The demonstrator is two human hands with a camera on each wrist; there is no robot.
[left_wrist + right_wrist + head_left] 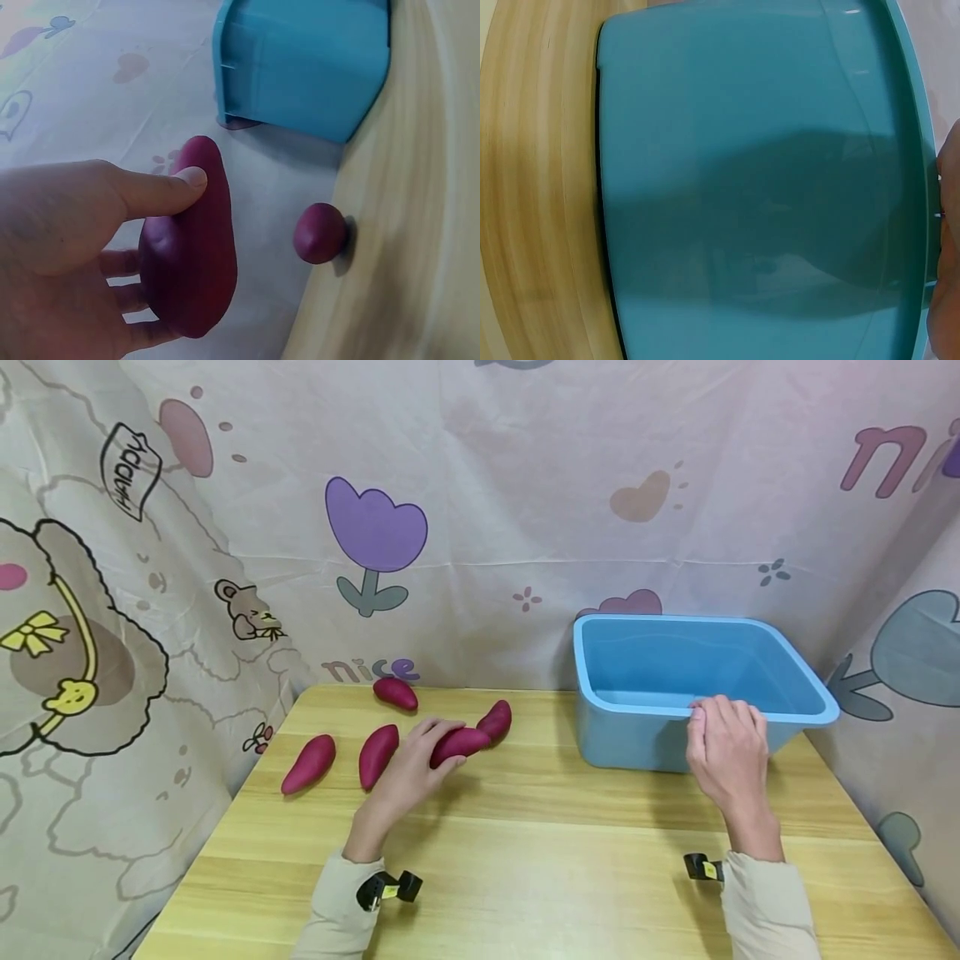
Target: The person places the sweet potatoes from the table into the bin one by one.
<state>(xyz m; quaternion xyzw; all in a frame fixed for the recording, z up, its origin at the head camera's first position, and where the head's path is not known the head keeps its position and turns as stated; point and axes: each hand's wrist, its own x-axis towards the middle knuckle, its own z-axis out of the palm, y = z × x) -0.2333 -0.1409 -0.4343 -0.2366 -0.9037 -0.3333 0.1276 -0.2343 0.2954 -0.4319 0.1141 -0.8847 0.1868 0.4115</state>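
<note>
My left hand (pixel 408 774) holds a purple sweet potato (pixel 463 742) between thumb and fingers. In the left wrist view, the thumb lies across the upper part of this sweet potato (pixel 196 262), which is raised off the table. Just behind it on the table is another sweet potato (pixel 497 722). Three more lie to the left: one sweet potato (pixel 377 757) beside the hand, one (pixel 309 765) farther left, one (pixel 395 693) at the back. My right hand (pixel 726 750) grips the front rim of a blue plastic bin (pixel 628 739), fingers curled over the edge.
The bin stands at the back right of the wooden table (pixel 540 860), and its visible inside holds nothing. A printed cloth (pixel 495 510) hangs behind the table and along both sides. Small wrist cameras sit on both sleeves.
</note>
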